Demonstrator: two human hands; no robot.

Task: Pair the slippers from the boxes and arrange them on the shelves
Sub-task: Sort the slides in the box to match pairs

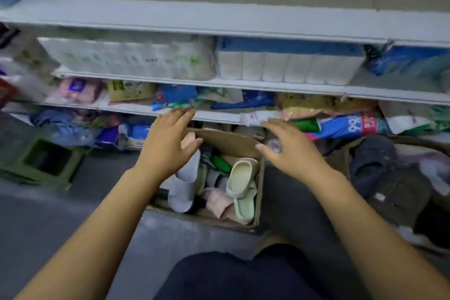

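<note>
Both hands, left hand (168, 143) and right hand (289, 151), hover open-fingered over the slipper box (261, 185) below packed shelves (219, 118).

Matt cardboard box (233, 143), smooth foam slippers (241, 178)

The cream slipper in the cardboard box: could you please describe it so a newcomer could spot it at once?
Find the cardboard box on the floor below the shelves, mid-view. Against its right wall the cream slipper lies footbed up on a pale green slipper. It alone is cream; its neighbours are green, pink and grey.
</note>
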